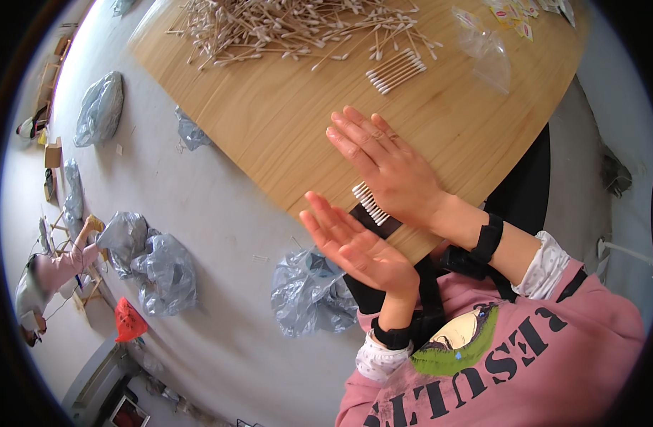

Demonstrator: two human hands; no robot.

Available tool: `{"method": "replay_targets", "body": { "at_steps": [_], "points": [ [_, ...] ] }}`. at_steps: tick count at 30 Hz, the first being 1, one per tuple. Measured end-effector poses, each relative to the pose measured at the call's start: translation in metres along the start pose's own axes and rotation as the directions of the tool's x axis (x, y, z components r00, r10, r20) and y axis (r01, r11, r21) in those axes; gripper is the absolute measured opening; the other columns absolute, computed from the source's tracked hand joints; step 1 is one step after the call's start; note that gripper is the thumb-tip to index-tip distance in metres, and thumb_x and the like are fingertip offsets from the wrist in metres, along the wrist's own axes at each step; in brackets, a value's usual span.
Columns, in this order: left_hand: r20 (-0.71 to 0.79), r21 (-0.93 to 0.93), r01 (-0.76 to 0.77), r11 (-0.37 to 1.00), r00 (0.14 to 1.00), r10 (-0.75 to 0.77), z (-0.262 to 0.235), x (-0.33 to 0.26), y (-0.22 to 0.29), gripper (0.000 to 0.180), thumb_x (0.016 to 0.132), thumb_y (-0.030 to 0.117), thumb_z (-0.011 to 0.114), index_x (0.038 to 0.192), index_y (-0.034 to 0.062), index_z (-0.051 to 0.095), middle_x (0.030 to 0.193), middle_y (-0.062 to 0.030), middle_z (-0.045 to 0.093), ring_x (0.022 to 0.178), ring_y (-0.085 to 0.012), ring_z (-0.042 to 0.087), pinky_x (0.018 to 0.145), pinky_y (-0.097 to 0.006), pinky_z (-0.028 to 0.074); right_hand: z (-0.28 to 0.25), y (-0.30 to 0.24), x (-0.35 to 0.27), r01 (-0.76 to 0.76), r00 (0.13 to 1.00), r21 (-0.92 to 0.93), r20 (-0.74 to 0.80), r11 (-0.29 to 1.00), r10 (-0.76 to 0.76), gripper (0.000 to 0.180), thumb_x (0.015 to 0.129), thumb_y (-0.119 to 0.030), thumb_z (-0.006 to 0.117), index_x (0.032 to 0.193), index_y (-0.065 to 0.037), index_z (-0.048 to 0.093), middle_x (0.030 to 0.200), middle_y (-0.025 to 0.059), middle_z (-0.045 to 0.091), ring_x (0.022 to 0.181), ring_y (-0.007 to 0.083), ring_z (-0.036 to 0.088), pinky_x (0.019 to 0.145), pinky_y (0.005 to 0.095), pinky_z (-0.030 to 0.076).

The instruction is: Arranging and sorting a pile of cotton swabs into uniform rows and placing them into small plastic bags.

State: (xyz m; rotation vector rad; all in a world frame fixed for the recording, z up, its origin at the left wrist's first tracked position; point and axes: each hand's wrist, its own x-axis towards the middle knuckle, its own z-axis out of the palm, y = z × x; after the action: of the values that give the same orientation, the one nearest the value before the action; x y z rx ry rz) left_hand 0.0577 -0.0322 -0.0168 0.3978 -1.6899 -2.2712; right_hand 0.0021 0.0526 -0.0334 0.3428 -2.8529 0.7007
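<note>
My left hand (356, 245) is held past the table's near edge, palm turned up, fingers stretched and nothing in it. Above the tabletop my right hand (394, 160) is flat with its fingers extended, also without anything in it. Between the two hands a short row of cotton swabs (370, 205) shows at the table corner, by a dark patch; my right hand hides part of it. Farther off, a neat row of cotton swabs (396, 71) lies side by side on the wood. A large loose heap of cotton swabs (269, 32) covers the far part of the table.
Clear plastic bags (486, 53) and small yellow-and-white packets (515, 13) lie at the table's far right. Grey plastic bags (312, 292) stand on the floor left of the wooden table (269, 135), with a red bag (129, 320) beyond. Another person (45, 285) is at far left.
</note>
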Motion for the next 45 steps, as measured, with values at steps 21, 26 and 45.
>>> {"method": "replay_targets", "body": {
  "at_steps": [21, 26, 45],
  "points": [
    [0.177, -0.066, 0.012, 0.998, 0.984, 0.0, 0.01, 0.007, -0.013, 0.064, 0.109, 0.045, 0.031, 0.156, 0.0022, 0.021, 0.163, -0.0172, 0.025, 0.151, -0.029, 0.026, 0.123, -0.042, 0.021, 0.008, -0.004, -0.003, 0.075, 0.997, 0.076, -0.002, 0.994, -0.075, 0.053, 0.097, -0.022, 0.052, 0.146, -0.004, 0.046, 0.154, 0.0129, 0.043, 0.148, 0.0282, 0.034, 0.122, 0.0455, 0.027],
    [0.133, -0.013, 0.035, 0.999, 0.991, -0.033, 0.01, 0.008, 0.002, 0.063, 0.109, 0.042, 0.033, 0.155, -0.0012, 0.023, 0.162, -0.0189, 0.027, 0.15, -0.0288, 0.028, 0.123, -0.042, 0.02, 0.008, -0.009, -0.001, 0.054, 0.999, -0.014, -0.005, 0.998, -0.054, 0.061, 0.092, -0.011, 0.052, 0.151, -0.006, 0.04, 0.159, 0.012, 0.038, 0.151, 0.0281, 0.029, 0.124, 0.0453, 0.021],
    [0.656, 0.751, -0.573, 0.329, 0.705, -0.27, -0.071, 0.059, 0.062, 0.068, 0.058, 0.009, 0.09, 0.116, 0.0055, 0.056, 0.116, -0.013, 0.054, 0.113, -0.035, 0.05, 0.098, -0.044, 0.043, 0.011, -0.018, -0.004, 0.1, 0.995, 0.067, 0.009, 0.993, -0.101, 0.058, 0.093, -0.01, 0.047, 0.15, -0.005, 0.041, 0.159, 0.0102, 0.038, 0.149, 0.0252, 0.033, 0.123, 0.0422, 0.028]
  ]
}}
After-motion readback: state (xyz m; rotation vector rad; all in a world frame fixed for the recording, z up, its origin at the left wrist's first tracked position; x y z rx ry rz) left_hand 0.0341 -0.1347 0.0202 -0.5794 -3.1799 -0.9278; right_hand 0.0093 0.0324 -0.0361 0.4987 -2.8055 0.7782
